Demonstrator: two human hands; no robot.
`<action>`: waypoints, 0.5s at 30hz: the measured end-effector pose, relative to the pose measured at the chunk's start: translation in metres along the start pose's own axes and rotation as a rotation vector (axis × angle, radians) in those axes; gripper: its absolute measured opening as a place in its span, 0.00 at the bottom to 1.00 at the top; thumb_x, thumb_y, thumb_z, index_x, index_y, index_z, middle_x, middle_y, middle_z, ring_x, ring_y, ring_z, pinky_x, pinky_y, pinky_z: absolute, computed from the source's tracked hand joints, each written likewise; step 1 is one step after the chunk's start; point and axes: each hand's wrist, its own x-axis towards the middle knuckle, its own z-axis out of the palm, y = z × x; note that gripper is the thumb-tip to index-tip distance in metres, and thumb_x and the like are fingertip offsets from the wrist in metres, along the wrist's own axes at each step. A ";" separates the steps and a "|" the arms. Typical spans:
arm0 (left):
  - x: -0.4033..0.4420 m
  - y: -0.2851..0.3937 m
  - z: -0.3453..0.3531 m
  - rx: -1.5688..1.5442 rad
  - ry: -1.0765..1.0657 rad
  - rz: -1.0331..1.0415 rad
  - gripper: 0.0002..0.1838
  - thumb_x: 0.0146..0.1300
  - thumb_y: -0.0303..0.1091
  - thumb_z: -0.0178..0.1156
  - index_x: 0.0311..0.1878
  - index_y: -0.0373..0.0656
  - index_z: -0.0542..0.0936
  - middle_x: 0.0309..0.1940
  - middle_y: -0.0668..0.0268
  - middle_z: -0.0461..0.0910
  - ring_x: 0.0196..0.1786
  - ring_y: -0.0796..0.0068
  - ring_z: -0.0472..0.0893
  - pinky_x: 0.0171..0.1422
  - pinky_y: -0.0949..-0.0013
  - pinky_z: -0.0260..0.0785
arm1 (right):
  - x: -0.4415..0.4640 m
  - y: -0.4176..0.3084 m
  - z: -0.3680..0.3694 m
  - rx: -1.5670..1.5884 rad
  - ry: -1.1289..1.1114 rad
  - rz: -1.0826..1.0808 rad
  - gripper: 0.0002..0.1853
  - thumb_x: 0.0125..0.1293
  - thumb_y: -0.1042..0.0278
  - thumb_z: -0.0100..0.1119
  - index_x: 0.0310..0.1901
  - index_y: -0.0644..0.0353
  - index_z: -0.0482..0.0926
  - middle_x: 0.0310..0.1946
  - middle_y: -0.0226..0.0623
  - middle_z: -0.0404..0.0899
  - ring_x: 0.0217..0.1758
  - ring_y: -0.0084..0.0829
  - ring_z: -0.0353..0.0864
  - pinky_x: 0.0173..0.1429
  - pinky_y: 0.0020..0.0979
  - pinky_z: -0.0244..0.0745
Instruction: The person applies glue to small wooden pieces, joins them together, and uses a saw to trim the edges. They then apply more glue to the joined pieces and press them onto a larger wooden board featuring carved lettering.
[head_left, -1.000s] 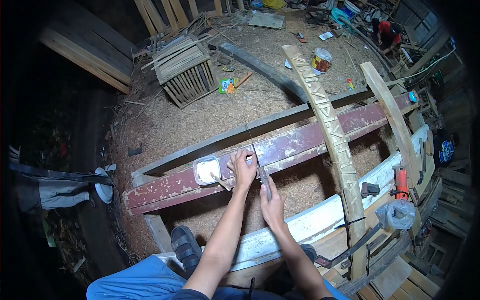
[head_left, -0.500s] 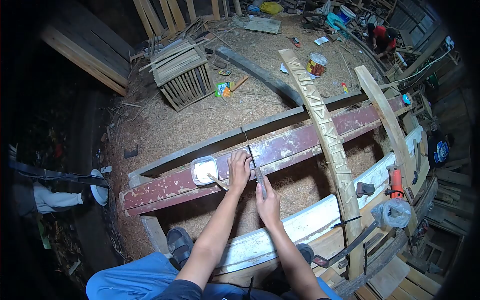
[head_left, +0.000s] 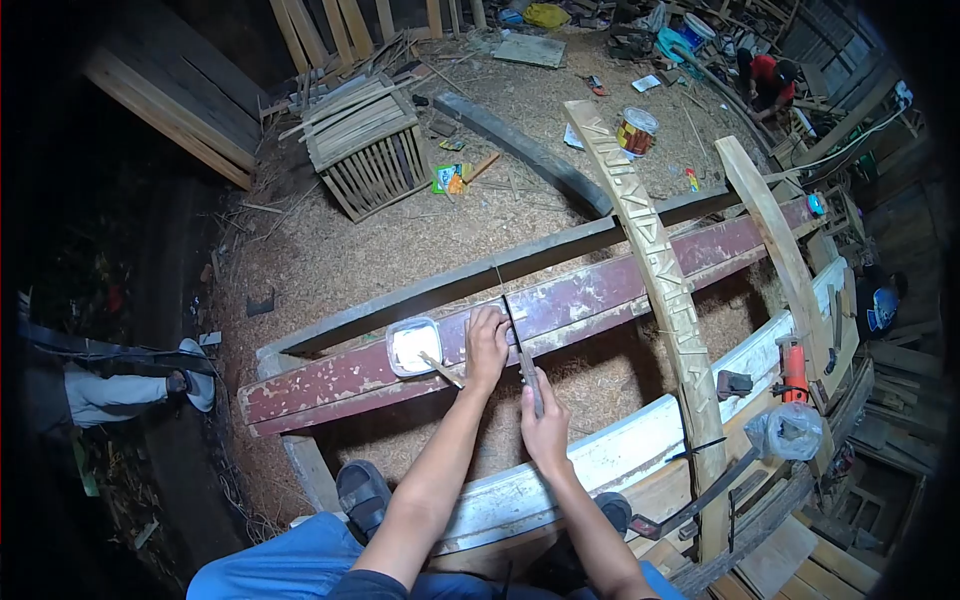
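My right hand [head_left: 546, 420] is closed around the grey handle of a long, narrow tool with a dark blade [head_left: 513, 327]; its exact kind is hard to make out. The blade points away from me across a worn maroon board [head_left: 590, 290]. My left hand [head_left: 487, 345] rests on that board just left of the blade, fingers bent and pressed together; whatever lies under them is hidden. Left of this hand stands a square plastic tub [head_left: 408, 349] of white material, with a wooden stick [head_left: 442, 370] leaning out over its rim.
A carved wooden strip [head_left: 655, 270] and a plain curved plank [head_left: 770, 225] cross the boards at right. An orange power tool [head_left: 794, 370] and a plastic bag [head_left: 785, 432] lie near a white board [head_left: 590, 445]. A slatted crate [head_left: 365, 150] stands beyond; a person in red [head_left: 772, 80] crouches far right.
My right hand and the tool have shifted slightly right and toward me. My left hand stays on the board beside the blade. The whole view has moved a little.
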 end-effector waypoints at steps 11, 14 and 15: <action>0.002 0.002 -0.003 -0.014 -0.018 0.019 0.04 0.61 0.20 0.66 0.39 0.33 0.82 0.43 0.52 0.82 0.52 0.47 0.79 0.59 0.52 0.71 | 0.016 -0.022 -0.003 0.013 -0.080 0.181 0.23 0.80 0.64 0.56 0.67 0.72 0.77 0.50 0.67 0.85 0.51 0.62 0.88 0.55 0.51 0.81; 0.000 0.001 -0.001 0.013 -0.002 0.013 0.04 0.62 0.20 0.65 0.40 0.34 0.83 0.44 0.52 0.82 0.52 0.47 0.79 0.60 0.50 0.71 | 0.010 -0.011 0.010 0.016 -0.011 0.097 0.22 0.79 0.64 0.57 0.67 0.71 0.78 0.41 0.66 0.86 0.44 0.59 0.89 0.49 0.47 0.81; -0.001 -0.003 0.004 -0.007 0.033 0.020 0.04 0.60 0.19 0.66 0.38 0.33 0.82 0.43 0.52 0.82 0.51 0.46 0.80 0.59 0.52 0.71 | 0.001 -0.005 0.009 0.018 -0.012 0.092 0.22 0.79 0.64 0.57 0.67 0.71 0.78 0.41 0.66 0.86 0.44 0.59 0.89 0.49 0.47 0.81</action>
